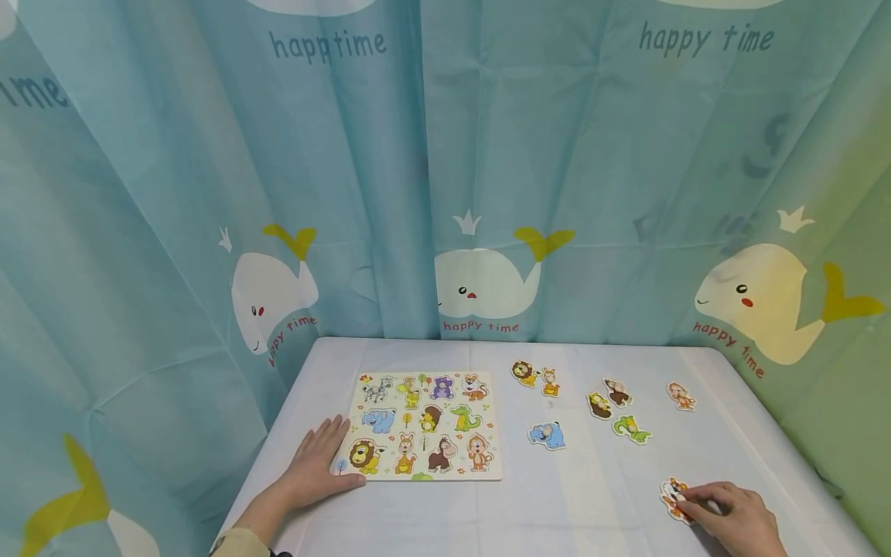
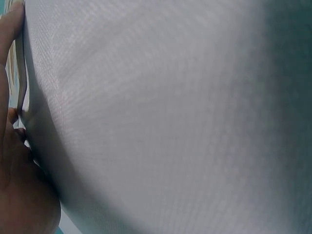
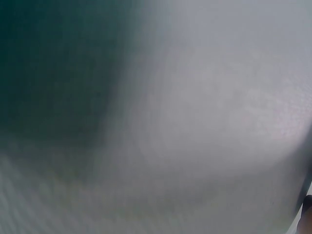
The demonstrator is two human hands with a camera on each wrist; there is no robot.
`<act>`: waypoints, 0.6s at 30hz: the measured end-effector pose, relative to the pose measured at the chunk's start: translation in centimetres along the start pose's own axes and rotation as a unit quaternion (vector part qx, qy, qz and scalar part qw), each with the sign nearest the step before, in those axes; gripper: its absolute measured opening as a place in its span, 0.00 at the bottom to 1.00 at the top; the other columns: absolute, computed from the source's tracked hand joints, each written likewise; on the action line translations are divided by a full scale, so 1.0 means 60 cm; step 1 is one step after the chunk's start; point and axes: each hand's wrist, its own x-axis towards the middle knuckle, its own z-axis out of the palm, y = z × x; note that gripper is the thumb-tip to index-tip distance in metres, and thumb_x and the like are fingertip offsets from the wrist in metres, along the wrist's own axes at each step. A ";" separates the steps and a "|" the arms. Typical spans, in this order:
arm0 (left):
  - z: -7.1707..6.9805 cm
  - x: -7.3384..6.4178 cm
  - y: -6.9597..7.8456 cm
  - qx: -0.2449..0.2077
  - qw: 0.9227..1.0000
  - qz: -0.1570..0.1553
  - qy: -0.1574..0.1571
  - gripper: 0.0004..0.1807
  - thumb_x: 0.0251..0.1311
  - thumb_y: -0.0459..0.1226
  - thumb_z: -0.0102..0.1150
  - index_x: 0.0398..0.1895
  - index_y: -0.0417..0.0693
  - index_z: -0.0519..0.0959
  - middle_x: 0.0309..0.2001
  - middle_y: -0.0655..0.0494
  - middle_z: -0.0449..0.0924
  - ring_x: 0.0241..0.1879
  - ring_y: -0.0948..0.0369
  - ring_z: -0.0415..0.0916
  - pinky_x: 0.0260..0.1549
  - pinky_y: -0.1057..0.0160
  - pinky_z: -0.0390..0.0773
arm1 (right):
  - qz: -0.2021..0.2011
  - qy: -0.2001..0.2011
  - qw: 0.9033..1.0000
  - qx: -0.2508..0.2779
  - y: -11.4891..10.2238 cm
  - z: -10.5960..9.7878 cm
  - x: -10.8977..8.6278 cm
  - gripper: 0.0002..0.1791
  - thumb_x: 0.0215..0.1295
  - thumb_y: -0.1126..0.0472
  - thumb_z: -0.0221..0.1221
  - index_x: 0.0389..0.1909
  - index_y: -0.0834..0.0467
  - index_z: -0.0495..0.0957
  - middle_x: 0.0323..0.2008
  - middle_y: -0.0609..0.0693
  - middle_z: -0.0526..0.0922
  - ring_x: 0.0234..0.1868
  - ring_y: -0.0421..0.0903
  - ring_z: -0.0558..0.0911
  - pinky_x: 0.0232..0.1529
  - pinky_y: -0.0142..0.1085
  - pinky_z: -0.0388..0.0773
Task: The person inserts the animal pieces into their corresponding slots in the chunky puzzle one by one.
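Note:
A wooden animal puzzle board [image 1: 445, 469] lies flat on the left part of the table. At its lower left corner rests my left hand [image 1: 316, 463], fingers straight along the left edge and thumb by the front edge. In the left wrist view, part of the left hand [image 2: 22, 190] shows beside the board's side. My right hand [image 1: 741, 520] pinches a tiger puzzle piece [image 1: 671, 499] with thumb and forefinger near the front right. The right wrist view is mostly blurred tabletop, with a bit of a finger at the lower right.
Loose pieces lie right of the board: lion [image 1: 524, 374], kangaroo [image 1: 550, 382], elephant [image 1: 547, 435], hedgehog [image 1: 599, 405], dark brown horse-like animal [image 1: 616, 392], crocodile [image 1: 632, 430] and monkey [image 1: 681, 396]. A blue whale-print curtain [image 1: 390, 193] hangs behind the white table [image 1: 557, 510].

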 end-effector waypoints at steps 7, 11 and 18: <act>0.011 0.004 -0.010 -0.020 1.000 0.008 0.022 0.66 0.46 0.66 0.72 0.79 0.34 0.56 0.79 0.33 0.49 0.78 0.36 0.41 0.75 0.35 0.37 | -0.011 0.019 1.000 -0.006 0.002 0.004 -0.002 0.23 0.58 0.39 0.72 0.39 0.55 0.89 0.44 0.58 0.85 0.54 0.69 0.71 0.47 0.64 0.68; 0.004 0.001 -0.004 -0.013 1.000 0.005 0.014 0.66 0.47 0.66 0.72 0.79 0.33 0.55 0.79 0.32 0.49 0.78 0.35 0.41 0.75 0.35 0.37 | -0.016 0.028 0.999 -0.012 0.002 0.007 -0.003 0.23 0.58 0.39 0.72 0.40 0.56 0.89 0.45 0.59 0.84 0.54 0.69 0.72 0.47 0.64 0.69; 0.001 0.005 -0.001 -0.008 1.000 -0.007 -0.002 0.66 0.48 0.67 0.70 0.80 0.35 0.54 0.80 0.35 0.47 0.79 0.37 0.39 0.76 0.37 0.36 | -0.018 0.029 0.999 -0.003 -0.015 -0.004 -0.002 0.24 0.61 0.38 0.70 0.40 0.57 0.89 0.46 0.60 0.83 0.55 0.71 0.69 0.47 0.65 0.67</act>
